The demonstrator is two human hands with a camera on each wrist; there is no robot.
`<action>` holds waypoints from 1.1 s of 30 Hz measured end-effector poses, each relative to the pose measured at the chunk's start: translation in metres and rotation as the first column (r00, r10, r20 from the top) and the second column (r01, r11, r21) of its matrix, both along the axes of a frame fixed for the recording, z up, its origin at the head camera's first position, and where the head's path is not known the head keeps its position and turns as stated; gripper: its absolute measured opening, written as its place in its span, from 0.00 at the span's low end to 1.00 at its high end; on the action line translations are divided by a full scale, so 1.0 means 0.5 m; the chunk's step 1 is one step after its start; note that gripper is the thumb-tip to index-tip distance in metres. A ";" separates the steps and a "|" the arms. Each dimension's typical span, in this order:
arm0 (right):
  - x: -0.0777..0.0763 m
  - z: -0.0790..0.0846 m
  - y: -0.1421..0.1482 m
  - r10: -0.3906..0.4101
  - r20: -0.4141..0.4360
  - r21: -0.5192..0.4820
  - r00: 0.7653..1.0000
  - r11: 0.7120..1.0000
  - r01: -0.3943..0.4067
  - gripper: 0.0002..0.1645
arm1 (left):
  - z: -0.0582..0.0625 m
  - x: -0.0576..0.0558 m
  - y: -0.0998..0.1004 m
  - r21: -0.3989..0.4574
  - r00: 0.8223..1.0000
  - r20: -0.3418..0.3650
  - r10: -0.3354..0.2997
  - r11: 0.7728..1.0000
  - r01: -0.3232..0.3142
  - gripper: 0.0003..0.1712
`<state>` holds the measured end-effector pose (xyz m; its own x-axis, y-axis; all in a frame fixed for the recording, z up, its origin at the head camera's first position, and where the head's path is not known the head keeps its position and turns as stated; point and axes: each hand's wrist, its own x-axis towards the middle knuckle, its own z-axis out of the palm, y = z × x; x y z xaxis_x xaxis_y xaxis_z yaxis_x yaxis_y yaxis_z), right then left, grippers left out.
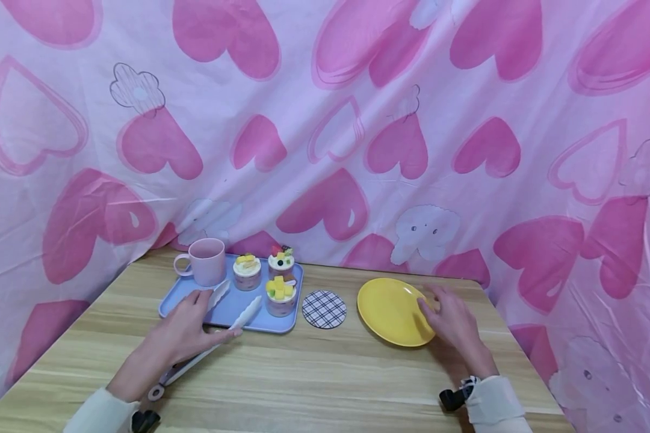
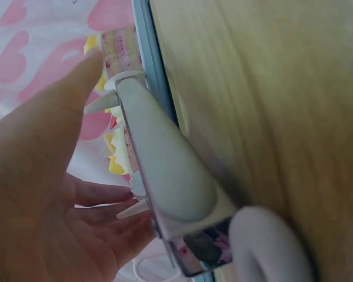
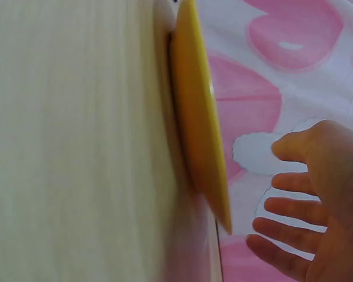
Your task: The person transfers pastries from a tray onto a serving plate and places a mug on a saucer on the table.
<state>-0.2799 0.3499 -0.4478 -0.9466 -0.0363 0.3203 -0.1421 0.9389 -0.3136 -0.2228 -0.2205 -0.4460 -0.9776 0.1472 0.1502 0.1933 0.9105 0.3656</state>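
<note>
1. Left hand [image 1: 186,329]: thumb and fingers spread around spread tongs [image 1: 247,313]; from this angle, cannot tell whether it grips them. Tong tips over the front edge of a blue tray [image 1: 233,302].
2. Tray, back left of the table [image 1: 303,385]: pink mug [image 1: 208,264] at its back left corner, three dessert cups [image 1: 280,305] toward its right edge.
3. Coaster [image 1: 324,310] just beside tray's right edge.
4. Right hand [image 1: 456,319]: open, fingers apart, by the right rim of a yellow plate [image 1: 392,313], near table's back edge.

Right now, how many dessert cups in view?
3, all on the blue tray: first cup right of the pink mug, second cup at the tray's back right, third cup at its front right. No others visible.
</note>
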 end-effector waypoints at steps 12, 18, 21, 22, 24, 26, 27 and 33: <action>-0.006 -0.026 0.023 -0.013 0.095 -0.026 0.995 1.000 0.015 0.32 | 0.019 0.014 -0.010 -0.076 0.990 0.138 -0.012 0.997 0.023 0.77; -0.010 -0.035 0.031 0.008 0.109 -0.052 0.994 0.999 -0.002 0.29 | 0.020 0.014 -0.017 -0.030 0.990 0.138 -0.028 0.999 0.033 0.78; -0.012 -0.038 0.034 0.005 0.123 -0.067 0.992 0.998 0.003 0.29 | 0.021 0.012 -0.018 -0.012 0.992 0.121 -0.019 1.000 0.021 0.75; -0.012 -0.039 0.035 0.004 0.126 -0.070 0.992 0.998 0.004 0.29 | 0.022 0.011 -0.018 -0.011 0.993 0.119 -0.013 1.000 0.014 0.74; -0.012 -0.039 0.035 0.003 0.129 -0.076 0.992 0.997 0.007 0.28 | 0.024 0.009 -0.020 -0.020 0.993 0.116 -0.002 1.000 0.004 0.70; -0.013 -0.039 0.036 0.003 0.132 -0.083 0.991 0.997 0.008 0.28 | 0.027 0.008 -0.021 -0.023 0.993 0.121 0.011 1.000 -0.008 0.67; -0.013 -0.039 0.036 0.006 0.132 -0.085 0.991 0.996 0.006 0.28 | 0.028 0.008 -0.022 -0.022 0.992 0.122 0.015 1.000 -0.013 0.66; -0.017 -0.043 0.040 0.018 0.139 -0.078 0.990 0.997 -0.007 0.25 | 0.023 0.006 -0.029 -0.028 0.992 0.123 0.037 0.999 -0.034 0.67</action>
<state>-0.2882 0.3697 -0.4693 -0.9819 -0.0286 0.1871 -0.1032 0.9096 -0.4024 -0.2198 -0.2349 -0.4345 -0.9931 0.1145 0.0249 0.1157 0.9255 0.3607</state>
